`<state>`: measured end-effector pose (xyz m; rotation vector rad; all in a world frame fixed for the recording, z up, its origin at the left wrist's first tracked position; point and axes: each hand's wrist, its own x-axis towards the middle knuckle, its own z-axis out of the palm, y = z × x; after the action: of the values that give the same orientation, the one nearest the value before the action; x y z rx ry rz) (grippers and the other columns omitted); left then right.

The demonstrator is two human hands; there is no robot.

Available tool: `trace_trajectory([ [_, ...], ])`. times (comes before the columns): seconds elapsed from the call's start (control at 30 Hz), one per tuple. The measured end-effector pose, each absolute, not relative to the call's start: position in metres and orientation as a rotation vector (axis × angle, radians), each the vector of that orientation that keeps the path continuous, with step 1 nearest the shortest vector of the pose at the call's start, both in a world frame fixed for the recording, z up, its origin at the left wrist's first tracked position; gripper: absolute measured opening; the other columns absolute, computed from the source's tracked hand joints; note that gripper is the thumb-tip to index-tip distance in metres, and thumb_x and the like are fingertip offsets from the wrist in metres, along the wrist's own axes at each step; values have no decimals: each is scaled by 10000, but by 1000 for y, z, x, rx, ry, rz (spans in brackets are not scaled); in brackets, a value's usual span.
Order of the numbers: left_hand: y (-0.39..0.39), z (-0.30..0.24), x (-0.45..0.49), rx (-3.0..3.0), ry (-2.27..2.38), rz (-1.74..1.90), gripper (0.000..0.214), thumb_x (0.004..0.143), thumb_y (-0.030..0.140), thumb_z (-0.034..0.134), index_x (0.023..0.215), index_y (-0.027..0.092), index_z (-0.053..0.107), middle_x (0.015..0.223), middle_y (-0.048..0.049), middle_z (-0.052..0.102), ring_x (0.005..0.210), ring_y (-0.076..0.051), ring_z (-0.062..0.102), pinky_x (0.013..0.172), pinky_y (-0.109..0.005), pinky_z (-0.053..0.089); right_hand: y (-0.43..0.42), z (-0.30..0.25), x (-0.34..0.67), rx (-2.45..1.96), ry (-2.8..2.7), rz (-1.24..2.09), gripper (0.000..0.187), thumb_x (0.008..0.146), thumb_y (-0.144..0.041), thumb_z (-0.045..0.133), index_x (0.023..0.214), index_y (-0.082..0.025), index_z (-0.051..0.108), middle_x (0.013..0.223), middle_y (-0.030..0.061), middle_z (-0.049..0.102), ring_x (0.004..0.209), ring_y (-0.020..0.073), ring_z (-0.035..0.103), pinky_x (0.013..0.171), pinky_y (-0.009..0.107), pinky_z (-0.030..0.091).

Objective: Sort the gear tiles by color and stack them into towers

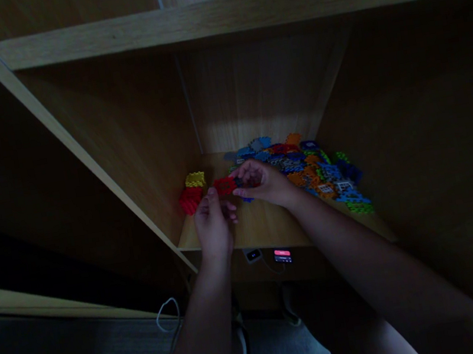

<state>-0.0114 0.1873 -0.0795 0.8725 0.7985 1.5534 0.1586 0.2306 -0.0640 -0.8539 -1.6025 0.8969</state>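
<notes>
A red plastic piece (pixel 225 186) is held near the centre of the frame, its longer axis running roughly left to right. Its right end is pinched by the right hand (pixel 262 183). Its left end is met by the thumb of the left hand (pixel 213 223); whether that hand is closed on it cannot be told. Just left, a red stack (pixel 190 200) and a yellow stack (pixel 195 179) are set on the wooden shelf (pixel 266 223). Rightward, a colourful heap (pixel 292 162) is partly hidden by the right hand.

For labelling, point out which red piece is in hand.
The red piece between the left hand and right hand; other red pieces rest on the shelf.
</notes>
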Motion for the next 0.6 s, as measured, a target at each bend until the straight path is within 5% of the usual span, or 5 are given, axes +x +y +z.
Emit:
trace_trajectory([
  [0.33, 182, -93, -46, 1506, 312, 547, 775, 889, 855, 598, 560, 156, 663, 405, -16, 528, 290, -71, 366, 357, -230, 215, 236, -70, 119, -1022, -1552, 623, 464, 779, -536, 874, 925, -263, 529, 1187, 24, 767, 620, 116, 511, 577, 287, 433],
  [0.6, 188, -103, -57, 1487, 49, 415, 746, 938, 815, 532, 566, 186, 679, 371, -17, 486, 290, -104, 394, 382, -267, 261, 245, -80, 67, -1049, -1594, 568, 419, 811, -536, 847, 975, -262, 577, 1063, 6, 739, 634, 126, 567, 606, 309, 480],
])
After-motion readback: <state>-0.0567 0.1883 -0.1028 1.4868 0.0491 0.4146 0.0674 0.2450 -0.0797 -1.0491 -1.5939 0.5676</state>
